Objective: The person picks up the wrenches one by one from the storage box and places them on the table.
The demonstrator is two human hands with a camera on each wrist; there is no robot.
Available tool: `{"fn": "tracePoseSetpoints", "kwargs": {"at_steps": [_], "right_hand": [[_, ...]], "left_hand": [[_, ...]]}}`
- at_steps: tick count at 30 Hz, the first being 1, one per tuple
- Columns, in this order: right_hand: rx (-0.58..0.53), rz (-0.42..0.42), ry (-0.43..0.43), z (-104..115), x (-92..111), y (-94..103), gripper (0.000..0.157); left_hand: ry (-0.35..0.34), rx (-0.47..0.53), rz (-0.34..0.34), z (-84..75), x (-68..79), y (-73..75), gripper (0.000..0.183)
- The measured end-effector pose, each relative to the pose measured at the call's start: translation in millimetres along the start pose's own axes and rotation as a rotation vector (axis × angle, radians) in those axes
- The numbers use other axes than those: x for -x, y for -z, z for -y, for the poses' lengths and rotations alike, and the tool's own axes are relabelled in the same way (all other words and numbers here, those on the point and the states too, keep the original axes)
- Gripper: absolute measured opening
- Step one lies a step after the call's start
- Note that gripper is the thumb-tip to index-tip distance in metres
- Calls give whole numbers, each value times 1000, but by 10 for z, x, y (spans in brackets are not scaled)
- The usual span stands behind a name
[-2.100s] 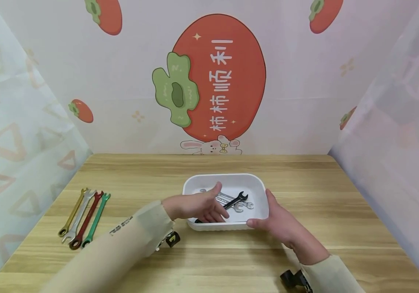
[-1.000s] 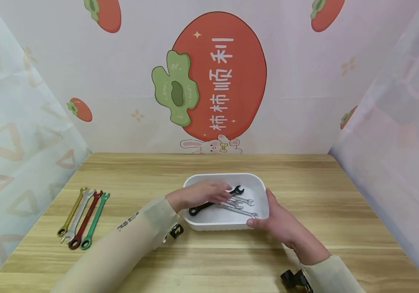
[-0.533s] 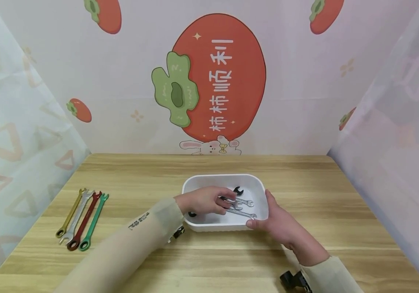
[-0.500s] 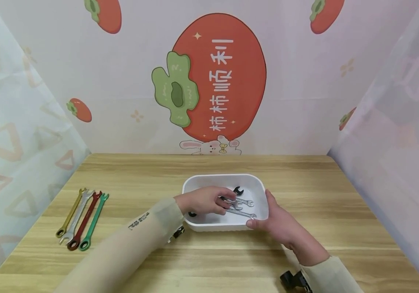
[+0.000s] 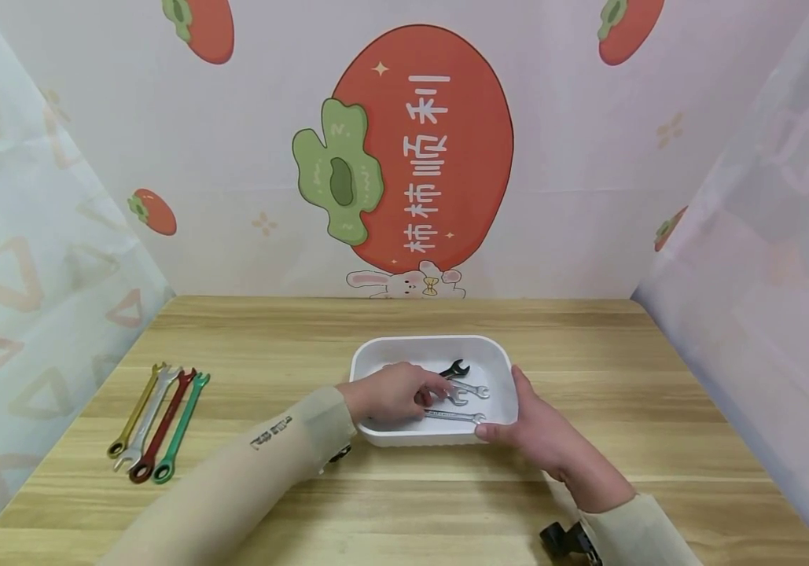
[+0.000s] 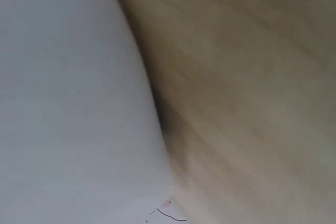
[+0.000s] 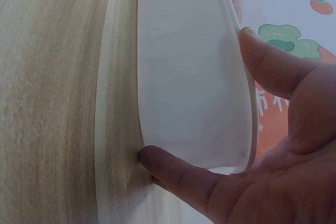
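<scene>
The head view looks from above the near side of the white box, forward and down. It is the farthest of the three, and it takes in the counter around the box and the printed wall behind it. The left wrist view is low and very close to a white side, apparently of the box, with counter beside it. The right wrist view, turned sideways, faces an outer wall of the box from near. It shares with the head view the right hand at the box's right end and the printed fruit behind.
</scene>
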State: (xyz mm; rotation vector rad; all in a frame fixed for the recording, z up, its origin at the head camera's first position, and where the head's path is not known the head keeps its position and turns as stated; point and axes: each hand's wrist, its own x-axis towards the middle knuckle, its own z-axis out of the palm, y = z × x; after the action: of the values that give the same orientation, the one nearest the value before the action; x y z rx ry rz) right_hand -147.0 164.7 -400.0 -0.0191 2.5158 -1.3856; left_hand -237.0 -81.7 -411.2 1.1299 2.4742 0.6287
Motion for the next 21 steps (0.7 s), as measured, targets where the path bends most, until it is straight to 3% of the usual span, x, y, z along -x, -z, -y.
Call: {"fn": "tracePoseSetpoints", "kwargs": {"at_steps": [6,14,21], "right_hand": [[-13,5,-4,44,26,4,124],[-11,3,-10,49,37,3,122],[-12,1,-4,53,36,2,123]], "left_hand": [[2,-88,5,22,-12,-24,51],[39,2,32,31,-12,-9,64],[82,27,-15,-15,23,64,74]]}}
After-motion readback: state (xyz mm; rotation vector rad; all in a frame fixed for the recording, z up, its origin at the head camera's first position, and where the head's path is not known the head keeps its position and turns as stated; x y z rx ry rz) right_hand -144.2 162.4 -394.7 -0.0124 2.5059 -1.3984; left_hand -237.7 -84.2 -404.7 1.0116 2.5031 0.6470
